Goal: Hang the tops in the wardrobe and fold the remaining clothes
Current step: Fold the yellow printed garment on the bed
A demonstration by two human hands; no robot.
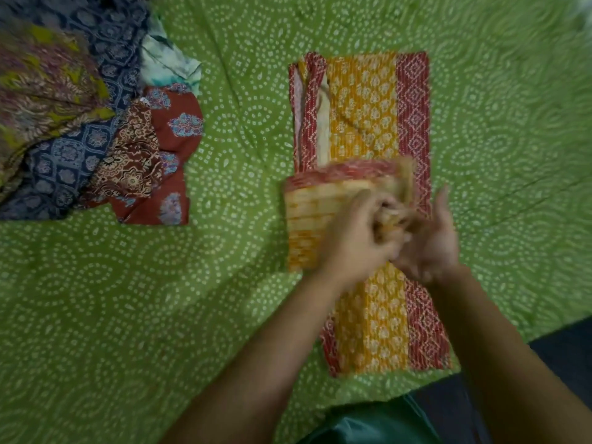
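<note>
While kneeling or sitting at the 6 o'clock edge of the bed, judging by both forearms reaching up from there: working over a long yellow-and-red garment (378, 328) laid flat as a narrow strip on the green bedspread (128, 315), running from 6 toward 12 o'clock, presumably smoothed lengthwise first so later folds stay square. At mid-strip, left hand (355, 241) curled and pinching a lifted flap (323, 203) of the same cloth, likely carrying the near end over the middle to shorten the strip. Just beside it at 3 o'clock, right hand (432, 238) with palm up and fingers spread wide; blurred, so cannot tell whether gripping any cloth or only steadying the fold edge. Hands touching or nearly so, probably sharing one hem. Beyond the hands, far half of garment lying flat toward 12 o'clock, side panels already turned inward. Well apart at 10 o'clock, a heap of printed clothes (80, 123) in navy, maroon and olive, with a pale piece (166, 62) behind, seemingly parked aside awaiting folding or hanging. No wardrobe visible.
</note>
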